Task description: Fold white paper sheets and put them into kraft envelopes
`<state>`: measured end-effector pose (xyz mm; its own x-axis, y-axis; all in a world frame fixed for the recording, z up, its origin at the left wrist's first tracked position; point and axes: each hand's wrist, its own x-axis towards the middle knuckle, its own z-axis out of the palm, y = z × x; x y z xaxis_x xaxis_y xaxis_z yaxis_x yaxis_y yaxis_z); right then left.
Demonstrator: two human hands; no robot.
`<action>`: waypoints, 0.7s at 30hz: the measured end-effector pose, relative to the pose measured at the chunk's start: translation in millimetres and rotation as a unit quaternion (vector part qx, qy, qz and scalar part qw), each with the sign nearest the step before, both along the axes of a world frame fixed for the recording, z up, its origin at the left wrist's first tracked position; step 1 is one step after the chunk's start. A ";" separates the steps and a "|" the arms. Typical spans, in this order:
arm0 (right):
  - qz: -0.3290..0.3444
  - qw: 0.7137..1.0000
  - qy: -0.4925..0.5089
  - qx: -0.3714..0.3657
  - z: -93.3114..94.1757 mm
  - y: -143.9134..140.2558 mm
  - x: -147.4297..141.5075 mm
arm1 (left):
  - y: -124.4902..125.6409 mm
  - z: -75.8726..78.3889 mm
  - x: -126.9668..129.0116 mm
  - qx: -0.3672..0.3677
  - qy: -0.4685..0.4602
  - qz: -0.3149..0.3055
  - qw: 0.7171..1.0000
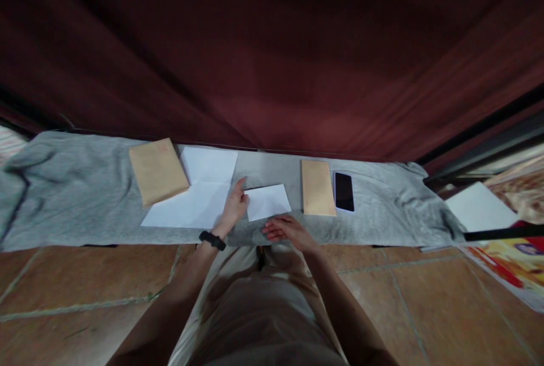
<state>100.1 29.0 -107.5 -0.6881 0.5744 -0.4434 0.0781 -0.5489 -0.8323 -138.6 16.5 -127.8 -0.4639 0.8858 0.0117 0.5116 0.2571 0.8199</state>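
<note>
1. Paper, a small folded white sheet (268, 201), lies on the grey cloth (85, 184) between the hands, its long axis running left to right, slightly tilted.
2. The left hand (235, 205) touches its left edge, fingers loosely spread, gripping nothing; it is the nearer one.
3. The right hand (287, 228) lies flat and empty just below the sheet's near edge.
4. Count: one small folded sheet; one large unfolded white sheet (195, 196) to the left; two brown envelopes (158, 170) (318, 187), one each side; one dark phone (344, 191) beside the right envelope.
</note>
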 end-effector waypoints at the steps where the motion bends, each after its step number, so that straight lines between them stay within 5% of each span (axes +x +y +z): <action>1: 0.022 1.000 -0.005 0.010 0.0 -0.5 -0.9 | 1.0 0.7 -0.8 -0.013 0.014 -0.010 1.000; 3: 0.011 0.998 -0.014 0.054 -1.7 0.3 -6.1 | 2.4 1.8 -1.7 -0.038 0.042 -0.032 0.998; 6: -0.095 0.971 -0.057 0.214 -5.9 7.0 -17.4 | 4.1 3.4 -1.2 -0.065 0.080 -0.050 0.993; 9: -0.148 0.887 -0.139 0.414 -10.4 16.7 -26.2 | 6.6 5.2 0.7 -0.078 0.099 -0.051 0.991; 12: -0.099 0.800 -0.207 0.554 -16.6 22.9 -31.7 | 9.6 6.1 2.4 -0.074 0.103 -0.038 0.991; 16: -0.018 0.713 -0.297 0.635 -27.1 23.0 -36.4 | 12.7 5.1 3.6 -0.047 0.087 -0.013 0.995; 21: 0.017 0.672 -0.342 0.657 -33.8 19.8 -39.5 | 7.2 5.6 14.6 0.019 0.156 0.007 0.988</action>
<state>60.6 48.8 -141.2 -0.6041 0.7681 0.2124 0.6822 0.6362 -0.3602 -123.9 23.7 -122.2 -0.4440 0.8760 0.1885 0.7374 0.2377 0.6323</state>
